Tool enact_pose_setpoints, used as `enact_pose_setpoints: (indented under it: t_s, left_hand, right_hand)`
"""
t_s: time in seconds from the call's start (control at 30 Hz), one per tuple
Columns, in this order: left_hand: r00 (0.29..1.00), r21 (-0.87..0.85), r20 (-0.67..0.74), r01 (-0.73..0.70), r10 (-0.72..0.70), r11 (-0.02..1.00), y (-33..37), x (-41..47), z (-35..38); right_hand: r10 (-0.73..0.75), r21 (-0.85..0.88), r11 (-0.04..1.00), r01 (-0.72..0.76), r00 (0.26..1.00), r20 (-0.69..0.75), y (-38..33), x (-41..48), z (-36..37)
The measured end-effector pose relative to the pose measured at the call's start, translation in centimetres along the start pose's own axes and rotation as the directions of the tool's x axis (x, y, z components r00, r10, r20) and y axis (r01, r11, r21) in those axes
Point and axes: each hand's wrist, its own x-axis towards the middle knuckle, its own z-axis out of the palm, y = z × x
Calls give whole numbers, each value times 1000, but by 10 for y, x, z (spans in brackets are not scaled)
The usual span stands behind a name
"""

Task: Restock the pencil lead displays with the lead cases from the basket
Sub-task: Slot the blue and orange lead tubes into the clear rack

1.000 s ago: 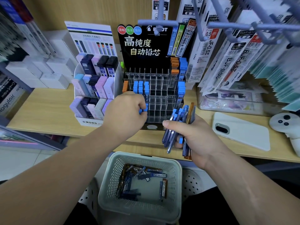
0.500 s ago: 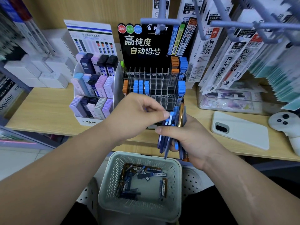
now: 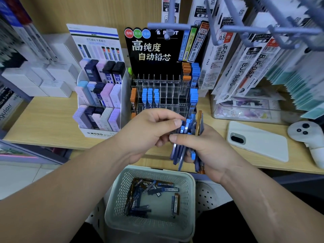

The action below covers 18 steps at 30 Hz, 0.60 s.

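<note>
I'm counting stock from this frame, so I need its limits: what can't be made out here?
Head view: the count in the bundle of lead cases; they overlap, and the right hand and left hand cover them.
Head view: the clear display front row, behind both hands.
Head view: labels on the loose cases in the basket, too small and blurred.
Head view: the controller, cut off by the right edge.

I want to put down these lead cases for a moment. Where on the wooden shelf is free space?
The shelf is barest left of the MONO display, in front of the white boxes. A narrower strip runs between the right hand and the white phone. Farther right it is crowded: phone, controller, clear box.
</note>
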Motion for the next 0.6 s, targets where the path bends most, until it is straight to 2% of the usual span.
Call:
enact_pose_setpoints:
  t_s: [0.23,0.4,0.6]
  left_hand:
    - [999,-258,31,50,-44,965,-1,7,4]
    - [998,-421,53,40,-19,906,-2,13,9]
    - [998,-401,-12,-58,58,914,0,18,12]
  right_hand:
    - [13,219,976,-12,1000,-4,-11,-8,-6]
    - [36,240,971,-23,998,-49,-11,-12,-13]
    - [69,249,968,-44,993,-93,-8,-15,-23]
